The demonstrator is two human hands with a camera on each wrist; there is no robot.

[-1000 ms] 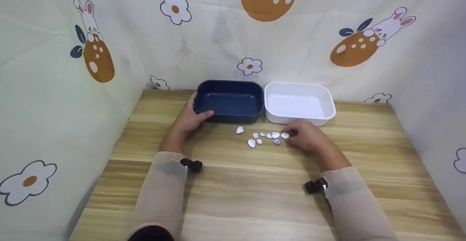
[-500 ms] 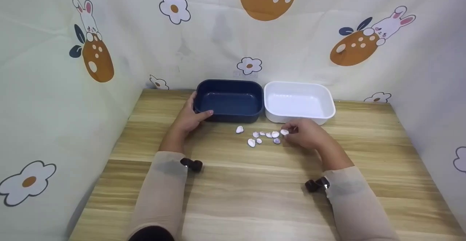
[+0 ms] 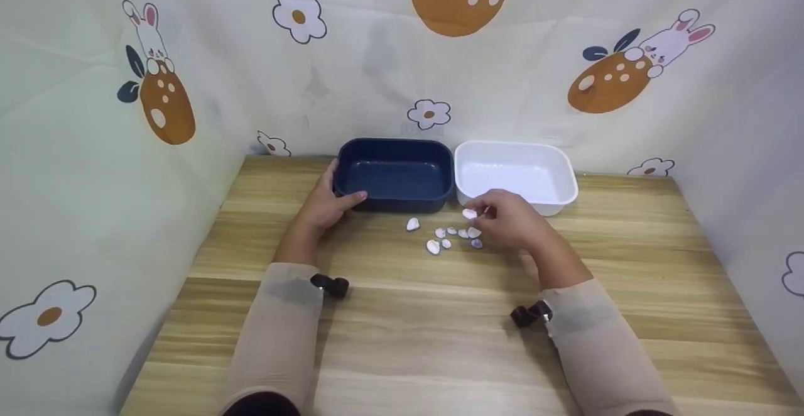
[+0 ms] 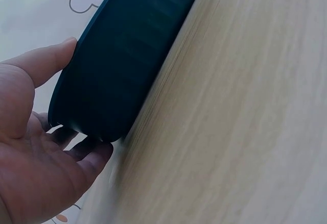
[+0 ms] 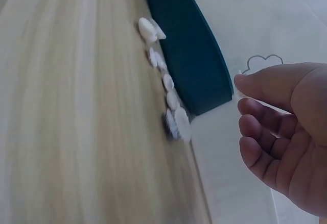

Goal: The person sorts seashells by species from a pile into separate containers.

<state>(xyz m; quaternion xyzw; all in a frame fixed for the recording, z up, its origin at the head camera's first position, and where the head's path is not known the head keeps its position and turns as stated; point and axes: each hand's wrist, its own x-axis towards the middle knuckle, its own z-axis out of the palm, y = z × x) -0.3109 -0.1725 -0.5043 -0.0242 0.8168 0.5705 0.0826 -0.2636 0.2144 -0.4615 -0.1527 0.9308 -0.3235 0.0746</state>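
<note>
My left hand grips the left end of a dark blue plastic basin, thumb along its front rim and fingers round the side; the left wrist view shows the fingers at the basin's corner. My right hand pinches a white seashell between thumb and fingertips, raised in front of the white basin. Only a sliver of that shell shows in the right wrist view. Several pale shells lie on the table below, among them a larger one and a purplish one.
Both basins stand side by side at the back of the wooden table, against a printed cloth backdrop. One shell lies apart, just before the dark blue basin. Wrist cameras sit on both sleeves.
My right hand has lifted the seashell off the table at the right end of the group and moved it left and up toward the basins. The left hand stays on the dark blue basin.
</note>
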